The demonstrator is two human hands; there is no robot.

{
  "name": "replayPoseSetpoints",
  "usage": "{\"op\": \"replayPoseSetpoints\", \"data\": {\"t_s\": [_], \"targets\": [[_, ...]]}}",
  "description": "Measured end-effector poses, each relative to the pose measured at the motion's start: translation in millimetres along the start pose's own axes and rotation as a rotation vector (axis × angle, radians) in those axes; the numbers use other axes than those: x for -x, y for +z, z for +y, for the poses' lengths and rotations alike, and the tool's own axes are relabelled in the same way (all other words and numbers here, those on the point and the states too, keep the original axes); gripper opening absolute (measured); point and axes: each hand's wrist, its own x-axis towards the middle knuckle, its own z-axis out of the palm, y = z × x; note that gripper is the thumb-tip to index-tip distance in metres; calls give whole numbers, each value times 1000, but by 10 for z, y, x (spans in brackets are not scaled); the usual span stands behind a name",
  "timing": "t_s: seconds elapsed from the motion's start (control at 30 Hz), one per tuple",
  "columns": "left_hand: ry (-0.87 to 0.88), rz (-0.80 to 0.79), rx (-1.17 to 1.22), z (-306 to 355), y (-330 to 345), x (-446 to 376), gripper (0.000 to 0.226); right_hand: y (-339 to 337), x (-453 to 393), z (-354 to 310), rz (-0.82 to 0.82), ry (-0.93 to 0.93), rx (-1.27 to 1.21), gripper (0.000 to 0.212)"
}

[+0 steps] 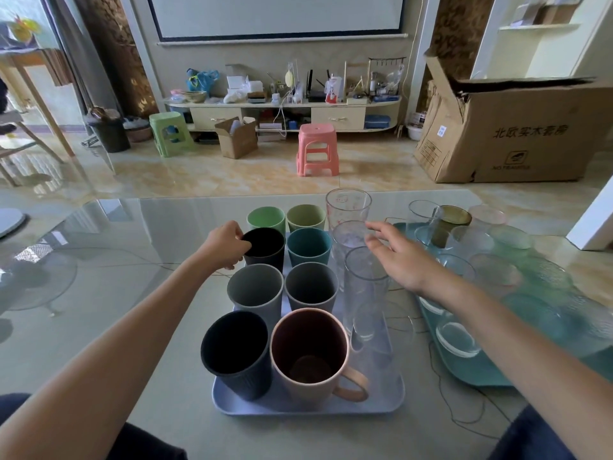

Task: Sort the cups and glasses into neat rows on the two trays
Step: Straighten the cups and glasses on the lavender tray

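Observation:
A pale blue tray (298, 406) in front of me holds two rows of coloured cups and a right-hand row of tall clear glasses (363, 270). My left hand (225, 245) grips the rim of a black cup (265, 249) in the left row. My right hand (398, 257) hovers with relaxed, spread fingers just right of the clear glasses, holding nothing. A pink mug (310, 350) with a handle and a dark ribbed cup (235, 346) stand nearest me. A teal tray (477, 376) on the right carries several clear and tinted glasses.
The trays sit on a glossy glass-topped table (132, 293). A thin cable (457, 416) trails between and in front of the trays. Beyond the table are a pink stool (317, 149), a green stool (169, 132) and a large cardboard box (507, 131).

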Motion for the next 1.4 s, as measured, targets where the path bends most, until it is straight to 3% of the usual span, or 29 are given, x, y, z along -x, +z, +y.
{"op": "replayPoseSetpoints", "data": {"t_s": [0.33, 0.5, 0.6, 0.7, 0.83, 1.0, 1.17, 1.4], "targets": [[12, -40, -54, 61, -51, 95, 9, -5, 5, -4, 25, -35, 37, 46], [45, -5, -220, 90, -200, 186, 17, -32, 80, -127, 168, -216, 103, 27], [44, -66, -328, 116, -330, 341, 20, -25, 173, -291, 215, -390, 179, 18], [12, -208, -374, 97, -354, 503, 23, 25, 270, -516, 93, -484, 240, 12], [-73, -355, -307, -49, -256, 605, 22, 195, 333, -689, -37, -473, 492, 16], [-7, -289, -231, -65, -125, 631, 17, 275, 390, -712, -140, -395, 682, 21], [6, -263, -213, -26, -98, 659, 21, 290, 410, -725, -168, -383, 696, 21], [-76, -371, -221, 8, -188, 660, 25, 335, 502, -792, -269, -420, 732, 20]]}}
